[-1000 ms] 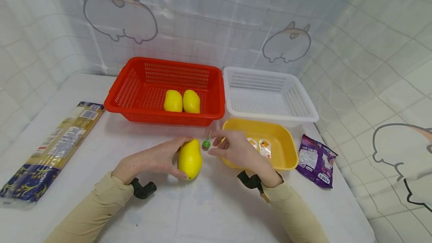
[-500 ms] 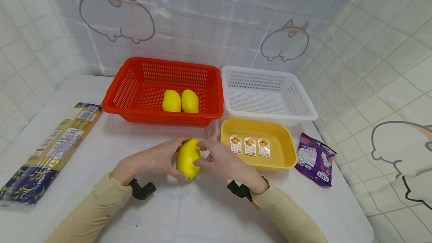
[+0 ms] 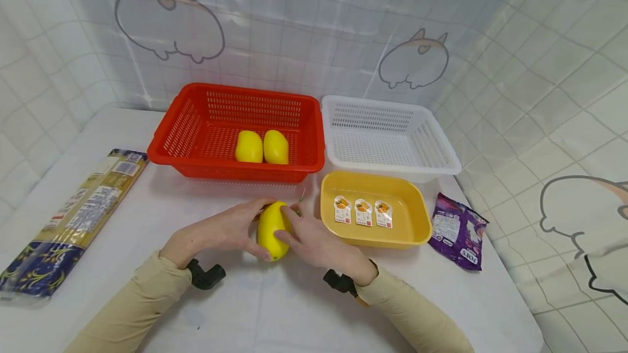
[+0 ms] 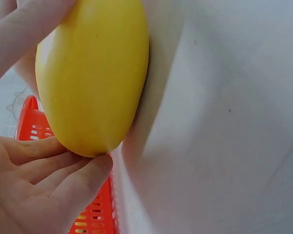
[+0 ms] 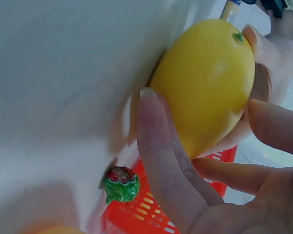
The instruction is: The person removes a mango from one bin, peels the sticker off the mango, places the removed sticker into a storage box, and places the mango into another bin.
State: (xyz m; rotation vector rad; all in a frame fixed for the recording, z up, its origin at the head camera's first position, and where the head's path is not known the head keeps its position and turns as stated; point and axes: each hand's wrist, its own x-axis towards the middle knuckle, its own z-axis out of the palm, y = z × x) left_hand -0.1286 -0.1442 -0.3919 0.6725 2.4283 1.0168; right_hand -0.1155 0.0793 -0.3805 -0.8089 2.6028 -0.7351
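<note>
A yellow mango [image 3: 269,231] lies on the white table between the two hands. My left hand [image 3: 227,231] grips it from the left, with the thumb at its near end and the fingers at its far end. From the right, my right hand [image 3: 324,243] holds the same mango, thumb and fingers against its side. In the right wrist view, the mango [image 5: 205,83] shows a small green stem spot. A lollipop in a green and red wrapper [image 5: 121,184] lies just beyond the right fingers, mostly hidden by them in the head view.
A red basket [image 3: 235,172] with two mangoes [image 3: 249,147] stands behind, beside a white basket [image 3: 392,165]. Right of the hands is a yellow tray [image 3: 409,217] with three labels [image 3: 363,212]. A purple packet [image 3: 457,233] lies far right, a long noodle-like pack [image 3: 83,217] far left.
My right hand has moved left from beside the lollipop and the yellow tray onto the mango, uncovering the tray's labels. The left hand has stayed at the mango.
</note>
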